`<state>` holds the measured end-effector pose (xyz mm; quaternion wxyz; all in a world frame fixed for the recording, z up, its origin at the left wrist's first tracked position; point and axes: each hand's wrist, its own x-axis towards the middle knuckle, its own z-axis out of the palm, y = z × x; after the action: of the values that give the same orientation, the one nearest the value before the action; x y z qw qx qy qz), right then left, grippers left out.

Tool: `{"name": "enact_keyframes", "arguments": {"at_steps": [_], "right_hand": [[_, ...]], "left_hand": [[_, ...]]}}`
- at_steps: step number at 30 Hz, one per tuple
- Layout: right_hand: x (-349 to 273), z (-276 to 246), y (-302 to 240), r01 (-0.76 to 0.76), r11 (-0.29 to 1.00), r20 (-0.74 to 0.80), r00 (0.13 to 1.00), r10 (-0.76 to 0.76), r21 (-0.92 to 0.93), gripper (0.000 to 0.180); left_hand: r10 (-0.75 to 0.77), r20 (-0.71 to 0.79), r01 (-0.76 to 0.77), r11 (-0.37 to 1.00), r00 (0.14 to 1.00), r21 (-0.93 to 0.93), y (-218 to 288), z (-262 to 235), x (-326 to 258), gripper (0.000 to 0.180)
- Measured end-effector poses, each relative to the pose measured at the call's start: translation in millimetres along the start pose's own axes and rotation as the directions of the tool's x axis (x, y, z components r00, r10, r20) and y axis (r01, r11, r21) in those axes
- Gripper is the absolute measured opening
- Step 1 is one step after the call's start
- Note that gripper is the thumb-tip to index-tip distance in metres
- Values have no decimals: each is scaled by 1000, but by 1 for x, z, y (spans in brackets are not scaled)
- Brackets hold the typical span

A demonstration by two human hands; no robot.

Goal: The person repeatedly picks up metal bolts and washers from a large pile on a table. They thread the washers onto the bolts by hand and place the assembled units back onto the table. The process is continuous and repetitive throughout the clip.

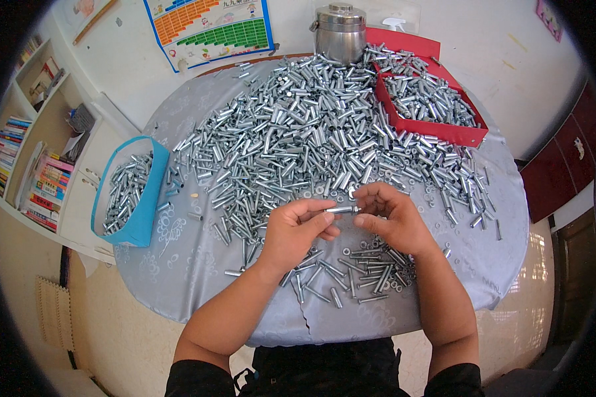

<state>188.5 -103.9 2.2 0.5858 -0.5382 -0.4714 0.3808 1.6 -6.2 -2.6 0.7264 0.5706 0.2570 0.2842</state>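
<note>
My left hand [297, 228] pinches a metal sleeve anchor bolt [341, 210] between thumb and fingers, above the near part of the table. The bolt lies level, its end pointing toward my right hand [392, 215]. That hand's thumb and index finger are apart around the bolt's right end; whether another finger touches it, I cannot tell. Below my hands lies a small group of loose bolts [374, 274] with nuts and washers among them. Beyond them spreads a large heap of silvery bolts and sleeves [311, 126].
A blue fabric bin [153, 192] holding bolts stands at the left of the round, grey-clothed table [198, 284]. At the back right is a red box [467, 135] full of metal parts. A steel lidded pot [341, 36] stands behind the heap. Bookshelves [30, 155] line the left.
</note>
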Motion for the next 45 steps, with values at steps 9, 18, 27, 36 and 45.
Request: {"name": "enact_keyframes", "arguments": {"at_steps": [9,18,27,36,45], "right_hand": [[-1,-6,3,-31,997,54,998,35,-75,18],[-1,-5,3,-92,996,55,994,93,-17,15],[-1,-20,-14,-273,961,140,950,278,-52,16],[18,-32,-30,403,784,-537,837,-106,472,39],[12,-50,-2,185,969,-574,817,-57,166,26]], "left_hand": [[8,-1,-8,1000,1000,-19,-3,-1,0,23],[-8,-23,8,1000,1000,11,3,3,-2,23],[132,-153,-118,988,979,94,-4,1,0,30],[189,-252,-175,982,949,74,5,2,-2,29],[212,-271,-204,977,939,57,0,-1,0,27]]}}
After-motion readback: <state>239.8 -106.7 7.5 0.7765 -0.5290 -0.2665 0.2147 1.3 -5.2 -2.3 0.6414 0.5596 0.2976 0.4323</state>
